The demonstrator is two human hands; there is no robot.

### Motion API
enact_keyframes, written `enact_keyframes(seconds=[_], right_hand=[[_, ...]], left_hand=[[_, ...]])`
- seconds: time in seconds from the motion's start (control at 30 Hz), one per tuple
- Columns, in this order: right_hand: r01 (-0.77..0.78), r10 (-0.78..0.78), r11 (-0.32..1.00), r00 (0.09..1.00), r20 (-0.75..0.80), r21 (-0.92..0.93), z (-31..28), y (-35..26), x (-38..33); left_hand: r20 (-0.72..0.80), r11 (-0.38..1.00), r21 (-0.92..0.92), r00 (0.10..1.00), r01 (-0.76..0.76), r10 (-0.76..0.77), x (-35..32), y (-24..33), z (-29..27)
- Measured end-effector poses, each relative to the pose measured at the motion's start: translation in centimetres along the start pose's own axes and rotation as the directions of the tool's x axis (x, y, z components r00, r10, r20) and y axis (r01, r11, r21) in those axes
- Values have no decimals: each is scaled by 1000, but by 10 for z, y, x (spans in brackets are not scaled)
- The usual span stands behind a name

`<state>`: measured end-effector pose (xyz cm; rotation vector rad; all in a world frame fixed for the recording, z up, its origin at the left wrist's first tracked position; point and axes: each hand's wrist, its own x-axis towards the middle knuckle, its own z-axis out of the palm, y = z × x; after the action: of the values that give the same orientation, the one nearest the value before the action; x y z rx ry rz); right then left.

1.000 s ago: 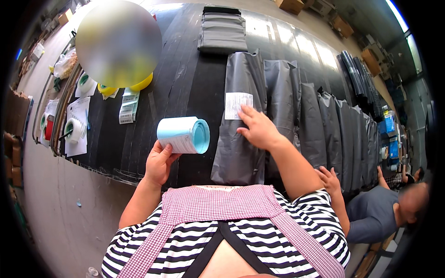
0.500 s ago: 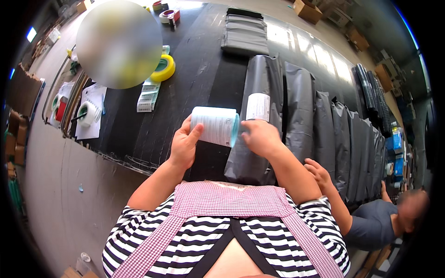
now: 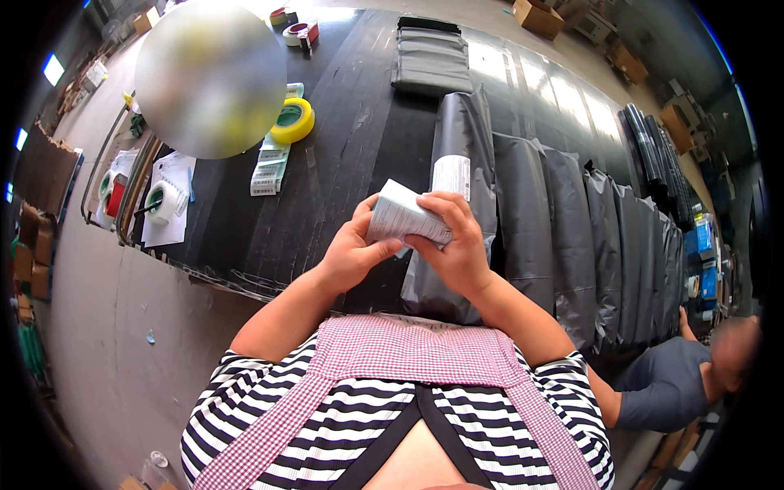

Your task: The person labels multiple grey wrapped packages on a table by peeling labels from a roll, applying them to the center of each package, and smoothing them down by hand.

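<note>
Between my two hands is a roll of printed labels (image 3: 400,214), white outside with a pale blue backing, tilted. Around its left side the fingers of my left hand (image 3: 351,253) are wrapped. My right hand (image 3: 460,245) grips the roll's right end, thumb below and fingers on top. Just beyond and under the right hand lies a long grey plastic mailing bag (image 3: 441,286), packed full. A white label (image 3: 452,175) is stuck on its upper face, partly behind the right hand.
More stuffed grey bags (image 3: 527,220) stand in a row to the right, where a co-worker (image 3: 665,388) is close by. Folded grey bags (image 3: 431,61) lie at the back of the black table (image 3: 351,106). Yellow tape (image 3: 306,131) rests on label strips (image 3: 268,173) at the left.
My right hand has left the grey bag's label and moved left to grip the label roll. The roll has tipped over. A co-worker's hand beside the bags has gone from sight.
</note>
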<state>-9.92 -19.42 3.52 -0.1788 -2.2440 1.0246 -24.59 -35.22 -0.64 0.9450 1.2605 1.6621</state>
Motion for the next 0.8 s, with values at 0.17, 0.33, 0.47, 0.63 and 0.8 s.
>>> enact_keyframes(seconds=[0.17,0.33,0.47,0.63,0.8], right_hand=[[-63,64,990,998,-7,129,1,-13,-7],[-71,66,973,997,28,221,-6,-23,-11],[-114,108,976,993,43,184,-12,-26,-13],[-354,325,877,935,140,326,-36,-9,-19],[-724,653,505,676,340,469,-136,21,-12]], left_hand=[[-103,983,71,979,-170,177,-7,2,13],[-32,906,248,932,-344,362,-14,7,10],[12,845,391,920,-365,391,-20,12,11],[106,808,533,967,-251,230,-28,19,6],[142,761,632,987,-147,73,-38,17,-9]])
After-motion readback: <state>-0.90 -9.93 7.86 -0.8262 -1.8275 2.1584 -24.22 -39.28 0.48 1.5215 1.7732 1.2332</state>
